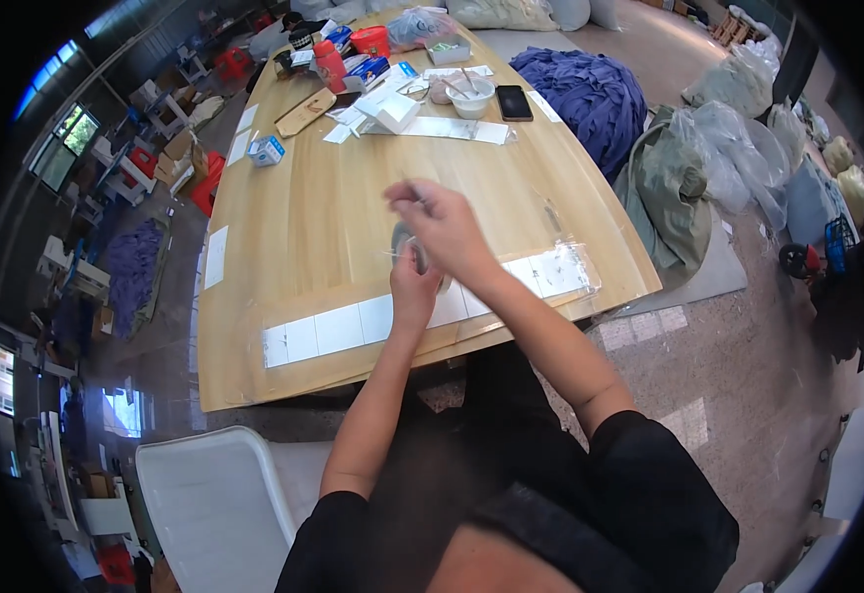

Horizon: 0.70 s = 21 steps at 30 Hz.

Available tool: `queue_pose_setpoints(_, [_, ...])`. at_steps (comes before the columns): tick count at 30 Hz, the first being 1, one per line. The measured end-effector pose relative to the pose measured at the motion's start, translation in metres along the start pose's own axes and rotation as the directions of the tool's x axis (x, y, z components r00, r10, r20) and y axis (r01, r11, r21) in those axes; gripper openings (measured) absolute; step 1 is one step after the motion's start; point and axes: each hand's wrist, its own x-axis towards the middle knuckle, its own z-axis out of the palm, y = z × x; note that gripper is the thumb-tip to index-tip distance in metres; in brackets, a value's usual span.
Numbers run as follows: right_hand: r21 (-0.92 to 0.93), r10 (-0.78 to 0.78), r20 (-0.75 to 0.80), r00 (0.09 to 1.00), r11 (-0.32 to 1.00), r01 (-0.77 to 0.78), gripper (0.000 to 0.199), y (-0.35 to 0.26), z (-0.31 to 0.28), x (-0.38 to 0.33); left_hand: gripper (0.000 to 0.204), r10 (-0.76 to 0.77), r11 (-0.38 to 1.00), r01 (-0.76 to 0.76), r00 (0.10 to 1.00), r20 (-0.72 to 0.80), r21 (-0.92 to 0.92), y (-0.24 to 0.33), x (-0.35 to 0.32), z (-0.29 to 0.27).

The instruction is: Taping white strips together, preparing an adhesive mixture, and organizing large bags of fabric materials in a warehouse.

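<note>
Above the near middle of the wooden table point(323, 212), my two hands are close together. My left hand point(414, 294) is closed round a small grey rounded thing point(401, 237), its kind unclear and partly covered by my fingers. Just above it, my right hand point(447, 229) is blurred, with its fingers pinched together. Whatever is in that pinch is too small to make out. Beneath my forearms, a long white marked strip point(338, 329) lies along the table's near edge under clear film.
Toward the far end are a white bowl point(470, 102), a black phone point(515, 103), a white box point(389, 109), a small blue-and-white box point(266, 151) and a red bottle point(330, 67). Purple cloth point(580, 104) and bulging sacks point(664, 188) stand right; a white chair point(209, 494) is near left.
</note>
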Motion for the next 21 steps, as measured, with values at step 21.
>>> queue_pose_setpoints(21, [-0.683,-0.433,0.215,0.875,0.574,0.452,0.001,0.023,0.046,-0.012,0.033,0.608,0.715,-0.5,0.79,-0.081,0.489,-0.077,0.039,-0.025])
